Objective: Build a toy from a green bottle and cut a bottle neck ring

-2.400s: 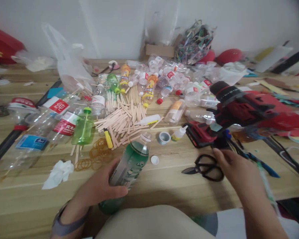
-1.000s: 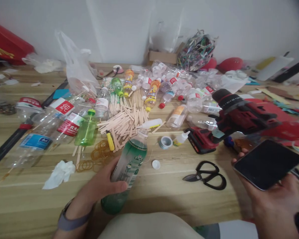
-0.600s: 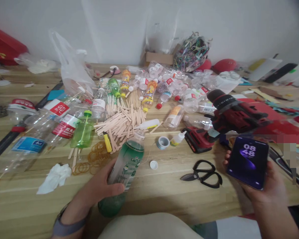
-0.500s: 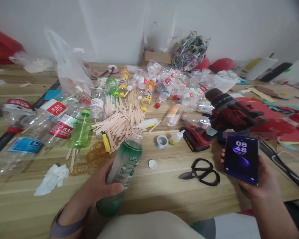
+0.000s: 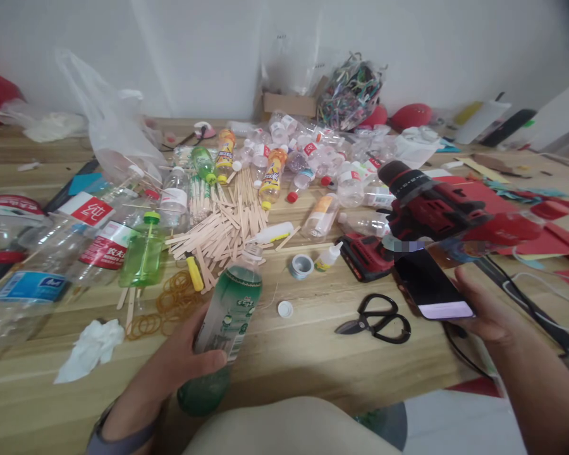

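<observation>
My left hand (image 5: 184,360) is closed around a green-labelled plastic bottle (image 5: 234,303), which has no cap on and leans with its neck away from me. A white bottle cap (image 5: 285,309) lies to the right of it on the table. In my right hand (image 5: 490,309) is a smartphone (image 5: 431,284), tilted, its screen mostly dark with a pale band along the near edge. Black-handled scissors (image 5: 374,319) lie between the two hands, nearer the phone. Just beyond the phone stands a red and black cordless drill (image 5: 427,208).
Wooden sticks (image 5: 218,227) are heaped behind the green bottle, with several plastic bottles (image 5: 308,158) piled farther back. Rubber bands (image 5: 171,300), crumpled tissue (image 5: 92,347) and a yellow-handled tool (image 5: 194,273) lie left. A tape roll (image 5: 302,266) and glue bottle (image 5: 329,256) sit mid-table.
The phone has tilted and moved slightly left; its lit lock screen has given way to a mostly dark one. My left hand still holds the bottle. The whole view has shifted a little.
</observation>
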`<state>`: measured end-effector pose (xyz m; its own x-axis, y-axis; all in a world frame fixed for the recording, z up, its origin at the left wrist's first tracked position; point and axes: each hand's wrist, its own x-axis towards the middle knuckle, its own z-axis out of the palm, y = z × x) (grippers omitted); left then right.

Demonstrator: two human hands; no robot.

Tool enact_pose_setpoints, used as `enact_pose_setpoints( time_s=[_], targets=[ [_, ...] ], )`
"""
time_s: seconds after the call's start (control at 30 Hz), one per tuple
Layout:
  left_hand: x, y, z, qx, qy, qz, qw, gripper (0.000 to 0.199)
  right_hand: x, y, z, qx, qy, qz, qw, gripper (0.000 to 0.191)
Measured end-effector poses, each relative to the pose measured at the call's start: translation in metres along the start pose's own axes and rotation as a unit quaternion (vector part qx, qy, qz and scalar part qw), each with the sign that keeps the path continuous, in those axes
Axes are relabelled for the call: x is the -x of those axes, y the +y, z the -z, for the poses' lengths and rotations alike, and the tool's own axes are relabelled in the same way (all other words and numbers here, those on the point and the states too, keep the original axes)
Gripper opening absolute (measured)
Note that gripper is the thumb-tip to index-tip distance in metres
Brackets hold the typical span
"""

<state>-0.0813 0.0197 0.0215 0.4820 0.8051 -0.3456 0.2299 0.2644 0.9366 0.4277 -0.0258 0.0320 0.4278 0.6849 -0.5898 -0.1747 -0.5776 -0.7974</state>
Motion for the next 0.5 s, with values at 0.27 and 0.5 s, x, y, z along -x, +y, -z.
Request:
enact_pose_setpoints(
  time_s=[0.27, 0.5],
  targets=[
    [0.004, 0.000, 0.000, -0.020, 0.004, 0.002, 1.000, 0.087, -0.018, -0.008, 0.001, 0.093, 0.050, 0.044, 0.993, 0.067],
    [0.001, -0.007, 0.002, -0.027, 0.005, 0.019, 0.999, 0.098, -0.021, 0.001, -0.003, 0.250, 0.122, 0.175, 0.944, 0.045]
  ],
)
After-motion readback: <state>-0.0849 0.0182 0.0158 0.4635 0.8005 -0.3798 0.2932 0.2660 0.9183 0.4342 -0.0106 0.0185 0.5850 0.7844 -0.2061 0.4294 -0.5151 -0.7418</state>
